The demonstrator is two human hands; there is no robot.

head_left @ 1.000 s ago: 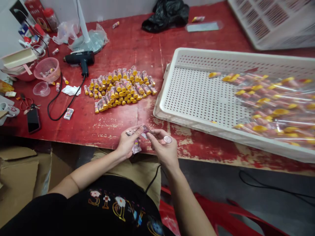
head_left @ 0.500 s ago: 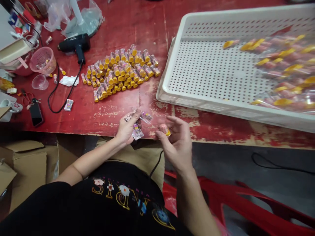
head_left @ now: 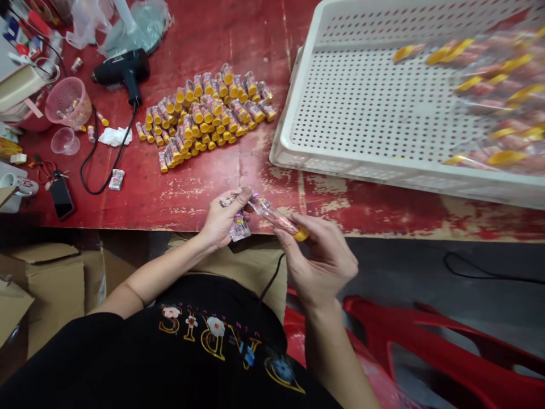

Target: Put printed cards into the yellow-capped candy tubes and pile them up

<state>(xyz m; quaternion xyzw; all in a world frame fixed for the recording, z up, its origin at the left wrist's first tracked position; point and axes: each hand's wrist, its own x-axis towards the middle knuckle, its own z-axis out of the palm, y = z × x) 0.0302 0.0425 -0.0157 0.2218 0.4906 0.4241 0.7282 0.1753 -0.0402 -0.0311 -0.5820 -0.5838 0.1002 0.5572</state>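
Observation:
Between the thumb and fingers of my left hand [head_left: 221, 220] are printed clear plastic sleeves [head_left: 239, 227], one hanging below the fingers. My right hand [head_left: 321, 258] pinches a small clear tube [head_left: 284, 222] with pink contents and a yellow cap near its capped end. The tube's far end meets a printed sleeve [head_left: 260, 200] at my left fingertips; whether it is inside the sleeve I cannot tell. Beyond my hands lies a stacked pile of labelled yellow-capped tubes [head_left: 208, 116].
At right stands a white perforated tray [head_left: 361, 108] with bagged yellow-capped tubes [head_left: 506, 96]. On the left lie a black heat gun [head_left: 123, 71] with its cord, a pink basket [head_left: 68, 102], a phone [head_left: 62, 196] and a bundle of sleeves [head_left: 116, 179]. A red chair [head_left: 383, 324] stands below.
My right hand has turned and brought the yellow-capped tube against the sleeve at my left fingertips. The left hand keeps its hold on the sleeves. The view has shifted slightly.

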